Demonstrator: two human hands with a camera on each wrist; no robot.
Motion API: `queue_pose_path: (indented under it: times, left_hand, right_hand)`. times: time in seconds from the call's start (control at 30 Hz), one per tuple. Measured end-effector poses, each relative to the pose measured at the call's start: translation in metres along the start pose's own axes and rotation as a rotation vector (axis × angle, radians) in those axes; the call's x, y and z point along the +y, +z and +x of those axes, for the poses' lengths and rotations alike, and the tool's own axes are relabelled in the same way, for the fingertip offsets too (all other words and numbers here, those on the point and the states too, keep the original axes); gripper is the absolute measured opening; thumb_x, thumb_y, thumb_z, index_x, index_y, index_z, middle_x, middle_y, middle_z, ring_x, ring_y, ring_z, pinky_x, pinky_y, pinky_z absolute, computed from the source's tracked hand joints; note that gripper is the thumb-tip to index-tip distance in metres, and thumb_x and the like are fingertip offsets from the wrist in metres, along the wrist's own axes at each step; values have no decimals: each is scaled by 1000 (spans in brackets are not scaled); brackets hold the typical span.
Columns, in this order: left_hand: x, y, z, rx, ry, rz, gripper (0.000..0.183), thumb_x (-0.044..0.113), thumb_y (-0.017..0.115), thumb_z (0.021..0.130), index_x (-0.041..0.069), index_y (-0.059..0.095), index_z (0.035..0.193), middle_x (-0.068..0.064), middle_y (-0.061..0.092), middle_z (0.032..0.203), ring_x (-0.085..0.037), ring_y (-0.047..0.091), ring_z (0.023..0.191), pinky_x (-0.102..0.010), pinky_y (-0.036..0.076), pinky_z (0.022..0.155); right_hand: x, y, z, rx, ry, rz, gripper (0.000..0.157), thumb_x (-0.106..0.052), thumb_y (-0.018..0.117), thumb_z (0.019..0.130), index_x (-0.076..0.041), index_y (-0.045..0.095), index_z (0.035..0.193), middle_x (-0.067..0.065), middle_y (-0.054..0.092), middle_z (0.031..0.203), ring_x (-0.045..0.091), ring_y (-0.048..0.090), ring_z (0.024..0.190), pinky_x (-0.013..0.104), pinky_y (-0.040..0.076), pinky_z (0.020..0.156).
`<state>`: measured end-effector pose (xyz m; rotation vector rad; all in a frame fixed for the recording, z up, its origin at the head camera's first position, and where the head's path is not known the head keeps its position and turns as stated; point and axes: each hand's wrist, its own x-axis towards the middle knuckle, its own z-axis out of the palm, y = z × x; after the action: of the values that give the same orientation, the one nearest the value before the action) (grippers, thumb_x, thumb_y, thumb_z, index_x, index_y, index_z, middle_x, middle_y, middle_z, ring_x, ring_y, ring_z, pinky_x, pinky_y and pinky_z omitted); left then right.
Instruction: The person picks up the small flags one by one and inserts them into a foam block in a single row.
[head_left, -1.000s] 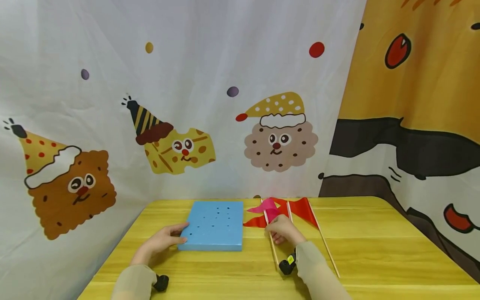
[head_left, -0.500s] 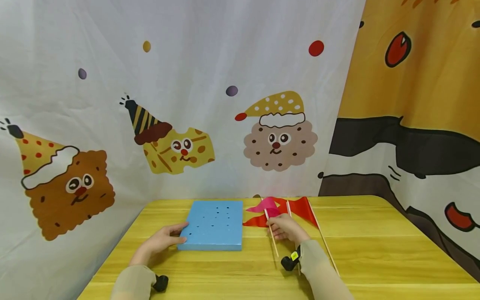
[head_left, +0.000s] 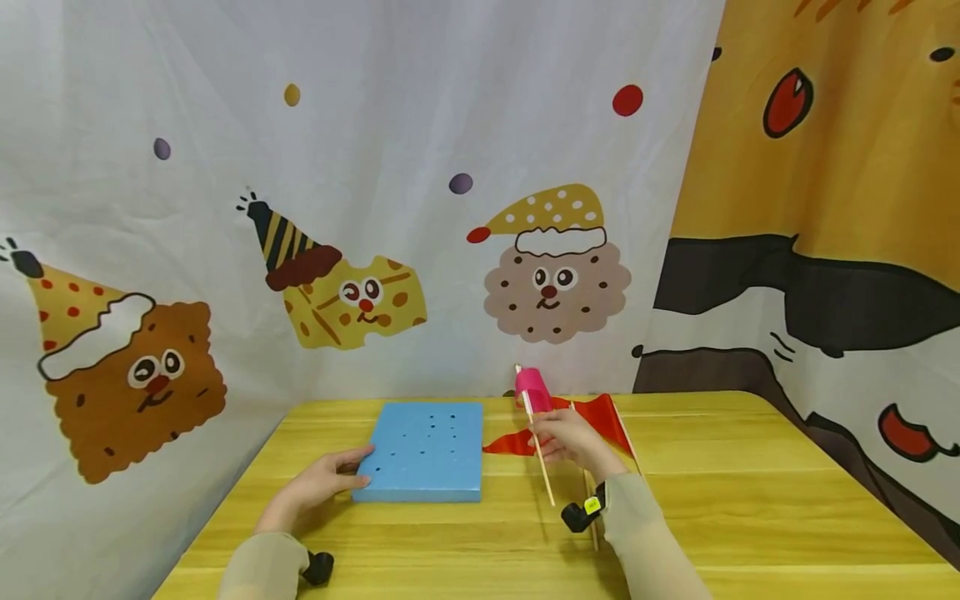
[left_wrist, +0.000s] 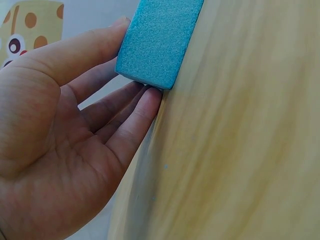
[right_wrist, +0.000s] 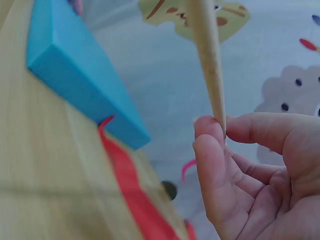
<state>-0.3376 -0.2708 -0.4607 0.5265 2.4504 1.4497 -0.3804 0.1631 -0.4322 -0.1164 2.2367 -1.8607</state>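
Note:
My left hand (head_left: pixel 322 482) rests against the left edge of a blue foam block (head_left: pixel 435 475), which has small holes in its top. In the left wrist view, the thumb lies over the top edge of the block (left_wrist: pixel 157 45) and fairly straight fingers touch its end. Just right of the block, my right hand (head_left: pixel 566 440) pinches the wooden stick of a small pink flag (head_left: pixel 532 390) between thumb and fingertips. The stick is tilted and lifted off the table. The right wrist view shows the pinched stick (right_wrist: pixel 212 75) close up; the pink cloth is mostly outside it.
Red pennant flags (head_left: pixel 606 417) on sticks lie on the wooden table (head_left: pixel 420 542), partly behind my right hand and forearm. A red flag tip (head_left: pixel 510 443) reaches close to the block's right side. A printed curtain (head_left: pixel 420 167) hangs behind the table's back edge.
My right hand has raised the pink flag off the table, its top end rising above the table's back edge. My left hand stays at the foam block, and the red flags remain lying.

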Motion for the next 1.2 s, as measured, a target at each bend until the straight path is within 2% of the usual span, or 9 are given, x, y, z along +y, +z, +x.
queue_pose_path:
  times: [0.17, 0.47, 0.7, 0.9, 1.03, 1.2]
  left_hand:
    - [2, 0, -2, -6, 1, 5, 67, 23, 65, 95, -1, 34, 149, -31, 27, 151, -50, 31, 134, -52, 41, 101]
    - [1, -1, -4, 12, 12, 15, 68, 22, 66, 94, -2, 35, 148, -32, 29, 149, -50, 33, 132, -52, 42, 100]
    - [0, 0, -3, 2, 18, -2, 68, 23, 66, 94, -1, 35, 149, -32, 28, 150, -50, 32, 133, -51, 42, 101]
    - [-1, 1, -3, 16, 15, -2, 68, 22, 67, 93, 0, 36, 149, -32, 29, 149, -50, 33, 133, -52, 42, 100]
    - [-2, 2, -3, 16, 13, -11, 66, 20, 67, 94, -1, 36, 149, -32, 30, 149, -50, 33, 132, -52, 42, 100]
    - [-2, 2, -3, 21, 16, -5, 66, 21, 67, 94, -1, 36, 148, -32, 30, 149, -49, 34, 132, -51, 43, 100]
  right_hand:
    - [-20, 3, -10, -35, -53, 17, 39, -16, 65, 92, 9, 58, 121, 17, 69, 87, 17, 63, 55, 34, 58, 60]
    - [-55, 15, -16, -104, -168, 9, 29, -14, 63, 94, 9, 60, 112, 14, 66, 81, 17, 62, 54, 32, 57, 59]
    - [-75, 26, -16, -44, -234, 4, 25, -13, 63, 94, 5, 62, 111, 16, 66, 83, 25, 64, 59, 40, 58, 61]
    - [-80, 41, -10, -31, -345, 38, 29, -13, 62, 95, 3, 61, 119, 15, 67, 83, 36, 64, 65, 44, 58, 62]
    - [-76, 53, -2, -24, -396, 60, 29, -13, 62, 96, 0, 60, 122, 19, 67, 87, 29, 64, 64, 43, 58, 61]
    - [-69, 67, 12, -8, -451, 95, 30, -15, 63, 96, -2, 61, 123, 29, 65, 96, 22, 64, 65, 51, 57, 64]
